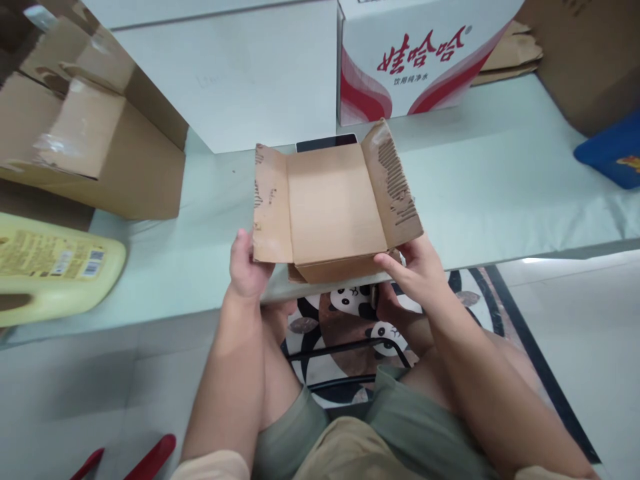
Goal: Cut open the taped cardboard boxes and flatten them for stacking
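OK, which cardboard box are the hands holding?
The small brown box, flaps spread, between left hand and right hand; neither touches the red-lettered white box or the larger taped box.

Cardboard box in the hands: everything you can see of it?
The cardboard box looks like brown corrugated board, creased and worn. Its broad middle panel is plain; the left flap bears dark marks, and the right flap has ridged corrugation exposed. Both flaps stand open. A narrower panel folds down along the near edge. The left hand and right hand hold its near corners, at the table's front edge. Its underside is hidden.
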### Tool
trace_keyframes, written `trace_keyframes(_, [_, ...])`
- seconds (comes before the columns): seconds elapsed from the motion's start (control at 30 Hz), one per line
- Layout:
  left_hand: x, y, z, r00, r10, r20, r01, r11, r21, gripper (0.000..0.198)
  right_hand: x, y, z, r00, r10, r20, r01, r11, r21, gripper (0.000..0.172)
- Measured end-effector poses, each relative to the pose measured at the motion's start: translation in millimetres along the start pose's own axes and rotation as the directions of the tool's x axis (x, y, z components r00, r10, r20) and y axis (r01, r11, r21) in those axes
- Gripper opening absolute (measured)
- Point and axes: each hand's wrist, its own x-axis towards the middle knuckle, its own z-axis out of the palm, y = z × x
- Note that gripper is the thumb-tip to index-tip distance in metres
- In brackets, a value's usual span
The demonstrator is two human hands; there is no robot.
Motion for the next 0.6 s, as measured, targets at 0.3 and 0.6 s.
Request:
trace_keyframes(0.3, [6, -10, 2.1, 0.987, 0.156, -0.025, -0.153, 0.982, 0.107, 0.078, 5, -18, 0, 0.996, 0.056, -0.075, -0.061, 0.997, -0.056, 0.046])
trace_keyframes(0.6, [5, -1, -20.6, 1.000, -0.011, 0.018, 0.009, 0.994, 0.113, 0.049, 4, -25, -2, 0.955, 0.223, -0.198, -0.205, 0.973, 0.107, 0.048])
